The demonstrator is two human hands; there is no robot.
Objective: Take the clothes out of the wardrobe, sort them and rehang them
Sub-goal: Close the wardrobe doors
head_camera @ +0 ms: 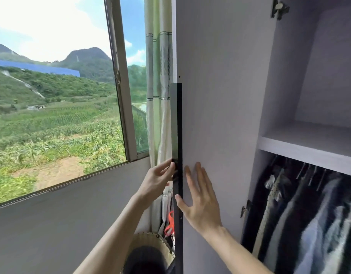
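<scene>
Wardrobe door (220, 95) stands swung open, inner face toward us, mid frame. Left hand (157, 178) sits at the door's free edge, grip closed lightly on the dark handle strip (177, 119), fingertips and thumb pinching it. Right hand (200, 202) lies flat on the inner face, fingers spread, holding nothing. Clothes (301, 218) hang lower right of frame, under the shelf (309, 153), past the hinge (246, 208). That puts them right of both hands, the right hand nearer. Garments run top to bottom, hanger hooks uppermost, so a reach would likely go right and up toward the hooks. The rail is barely visible under the shelf. Clothes are blurred and packed together, so they cannot be counted, and the right and bottom frame edges cut them off. Left fingertips are partly hidden by the door edge.
</scene>
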